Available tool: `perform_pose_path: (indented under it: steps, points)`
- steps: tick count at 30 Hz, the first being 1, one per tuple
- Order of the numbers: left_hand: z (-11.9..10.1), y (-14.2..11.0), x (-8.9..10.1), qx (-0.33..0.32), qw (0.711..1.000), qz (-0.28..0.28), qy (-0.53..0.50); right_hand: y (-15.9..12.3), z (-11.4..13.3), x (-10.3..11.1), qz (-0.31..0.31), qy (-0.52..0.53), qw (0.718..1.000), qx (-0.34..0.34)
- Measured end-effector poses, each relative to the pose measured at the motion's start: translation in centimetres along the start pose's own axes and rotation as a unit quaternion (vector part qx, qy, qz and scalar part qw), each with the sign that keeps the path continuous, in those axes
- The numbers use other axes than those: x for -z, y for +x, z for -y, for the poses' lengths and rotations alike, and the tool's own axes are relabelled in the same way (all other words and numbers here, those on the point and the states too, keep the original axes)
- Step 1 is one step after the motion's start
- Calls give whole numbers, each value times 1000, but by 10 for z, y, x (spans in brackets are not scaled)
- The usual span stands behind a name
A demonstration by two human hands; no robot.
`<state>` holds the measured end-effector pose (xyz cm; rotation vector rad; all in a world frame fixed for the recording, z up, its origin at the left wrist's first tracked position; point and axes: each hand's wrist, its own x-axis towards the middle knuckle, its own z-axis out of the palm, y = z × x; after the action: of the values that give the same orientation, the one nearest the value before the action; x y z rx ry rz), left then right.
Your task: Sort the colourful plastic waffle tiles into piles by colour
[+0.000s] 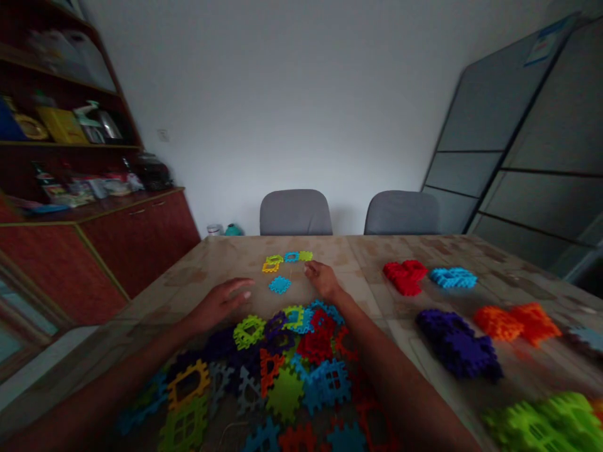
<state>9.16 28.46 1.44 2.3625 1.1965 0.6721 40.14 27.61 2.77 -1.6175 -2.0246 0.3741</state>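
Note:
My left hand (223,303) hovers over the table left of a blue gear-edged plastic piece (279,285), thumb and fingers apart, holding nothing. My right hand (323,279) is to the right of that piece with its fingers curled together; whatever they may pinch is hidden. Just beyond its fingertips lies a yellow-green piece (306,256), in a curved row with a blue frame piece (291,257), a lime frame piece (274,259) and a yellow frame piece (271,267). Between my forearms spreads a mixed pile of interlocking plastic pieces (285,393) in many colours.
On the right of the table (362,301) sit sorted heaps: red pieces (406,277), light blue pieces (453,277), purple pieces (459,344), orange pieces (517,323) and lime pieces (549,425). Two grey chairs (296,212) stand behind the far edge.

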Motion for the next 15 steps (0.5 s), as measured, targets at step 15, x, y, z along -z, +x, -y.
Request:
perform_pose_path:
  steps: [15]
  points:
    - [-1,109,-41,11,998,21,66,36,14,-19,53,-127,990,-34]
